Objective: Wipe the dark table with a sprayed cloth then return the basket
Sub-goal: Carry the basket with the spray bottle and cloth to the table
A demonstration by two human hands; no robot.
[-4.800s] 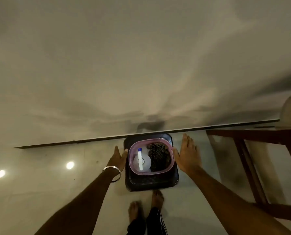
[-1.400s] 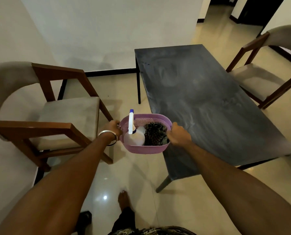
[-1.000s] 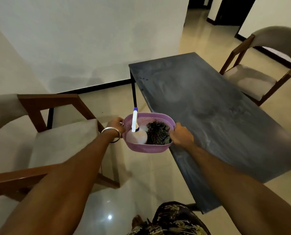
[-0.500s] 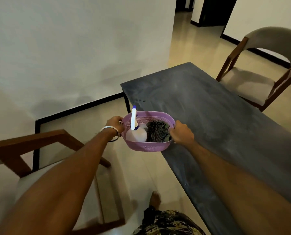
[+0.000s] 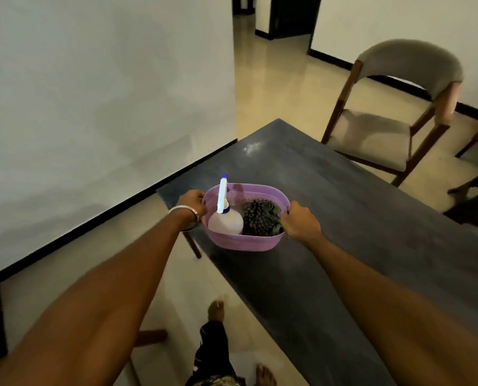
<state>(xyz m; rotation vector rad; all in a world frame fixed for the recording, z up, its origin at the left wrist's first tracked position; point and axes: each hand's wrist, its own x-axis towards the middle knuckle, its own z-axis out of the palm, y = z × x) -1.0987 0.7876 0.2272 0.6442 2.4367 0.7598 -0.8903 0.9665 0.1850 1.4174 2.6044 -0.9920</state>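
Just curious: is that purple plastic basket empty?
No: the purple plastic basket holds a white spray bottle and a dark patterned cloth.

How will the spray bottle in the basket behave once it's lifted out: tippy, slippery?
The spray bottle is probably top-heavy to grab: a tall thin nozzle over a round squat body, already leaning against the basket wall. Its smooth whitish body may be slippery. How full it is can't be seen, so weight is unclear.

We note a wooden armchair [image 5: 391, 112] with grey cushions on glossy tile flooring [image 5: 285, 87]; a second chair [image 5: 474, 188], possibly, at right edge.
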